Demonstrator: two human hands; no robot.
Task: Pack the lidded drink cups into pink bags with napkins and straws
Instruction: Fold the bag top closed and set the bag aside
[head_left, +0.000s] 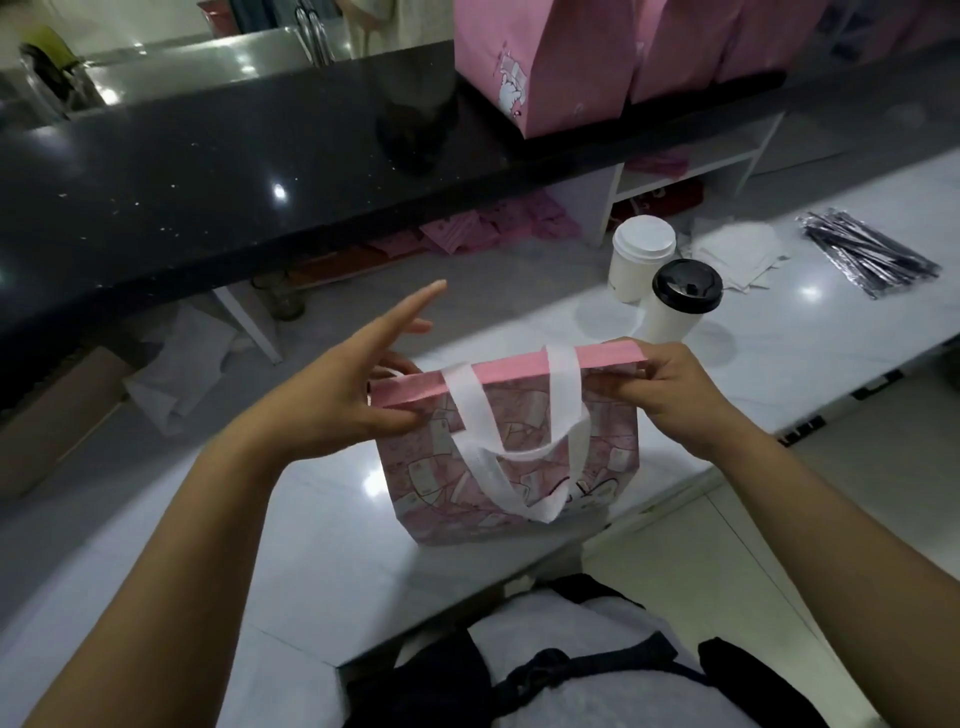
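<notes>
Pink bag (509, 478) stands upright on the white bench (779, 353), top folded over, white handles (561, 384) hanging down its front. Right hand (675, 384) pinches the fold's right end. Left hand (343, 395) has its thumb on the left end, apparently pinching against fingers hidden behind; forefinger points clear. Bag judged light, thin, easily creased: hold at the top corners or handles. Two lidded cups (675, 312) stand just behind, unpacked; napkins (737, 254) and straws (867, 254) lie further right.

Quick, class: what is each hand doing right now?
Left hand: pinches the left end of the pink bag at its folded top; index finger straight.
Right hand: pinches the right end of that fold.
</notes>
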